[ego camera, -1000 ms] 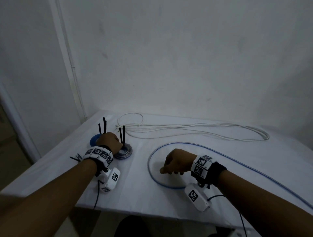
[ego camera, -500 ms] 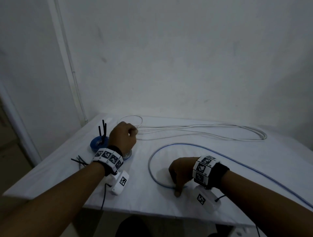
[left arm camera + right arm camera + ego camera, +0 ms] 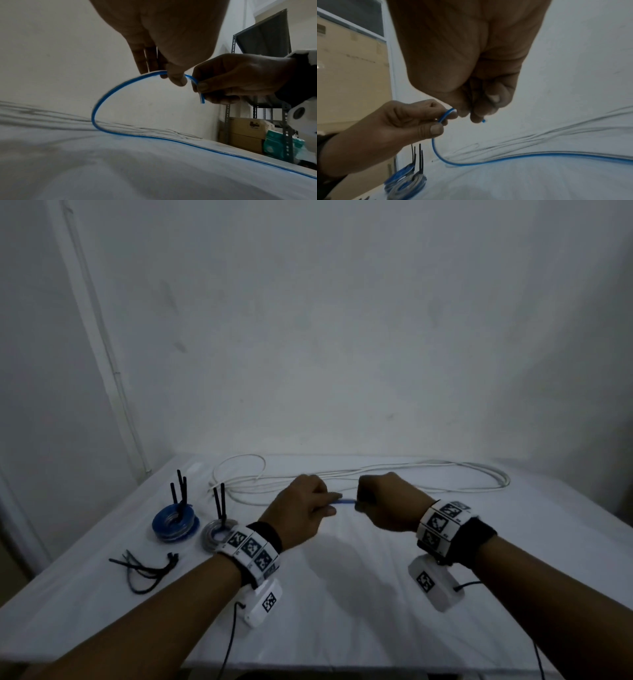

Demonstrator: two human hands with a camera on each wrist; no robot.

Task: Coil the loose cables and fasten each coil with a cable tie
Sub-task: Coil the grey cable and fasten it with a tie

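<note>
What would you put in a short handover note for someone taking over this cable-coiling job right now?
Left hand: pinches the blue cable just behind its free end.
Right hand: pinches the same cable at its very tip; both are raised above the table.
The rest of the blue cable trails down to the table and off to the right.
Done: two coils, a blue coil and a grey coil, lie at the left, each with black tie tails standing up.
Left: coil and tie the blue cable, then the white cable lying loose at the back. Spare cable ties lie near the left front edge.
</note>
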